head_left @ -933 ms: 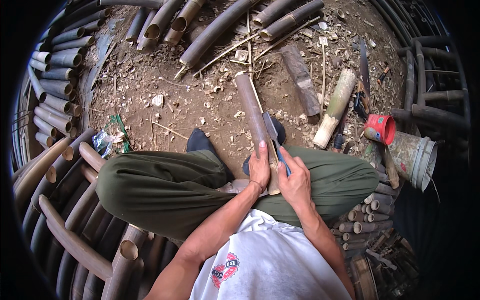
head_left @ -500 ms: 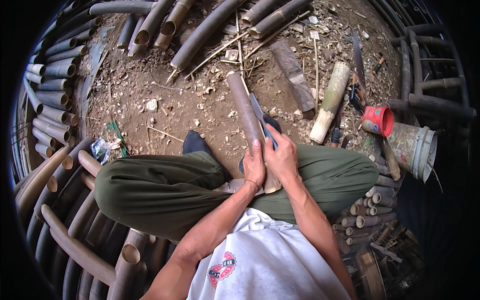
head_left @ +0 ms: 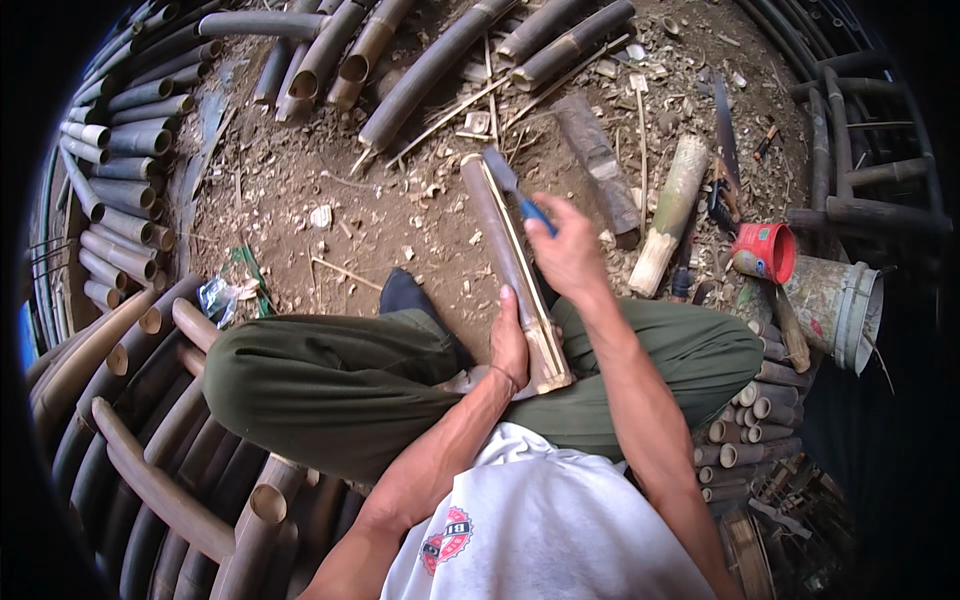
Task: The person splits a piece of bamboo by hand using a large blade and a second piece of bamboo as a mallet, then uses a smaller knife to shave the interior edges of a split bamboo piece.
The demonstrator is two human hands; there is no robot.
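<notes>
A dark bamboo piece stretches away from my lap between my bent knees, with a pale cut strip along its right side. My left hand is wrapped round its near part, thumb along the top. In my right hand is a knife with a blue handle, gripped closed. The blade lies close to the far end of the bamboo, at its right edge; whether it touches cannot be told. Fingers of the left hand under the bamboo are hidden.
Cut bamboo poles lie ahead and are stacked at the left. Wood chips litter the dirt floor. To the right are a peeled bamboo length, a saw, a red can and a dirty bucket.
My right hand with the knife has moved away from me, toward the bamboo's far end. The bamboo has rolled slightly, showing more of its pale cut side. My left hand still holds it.
</notes>
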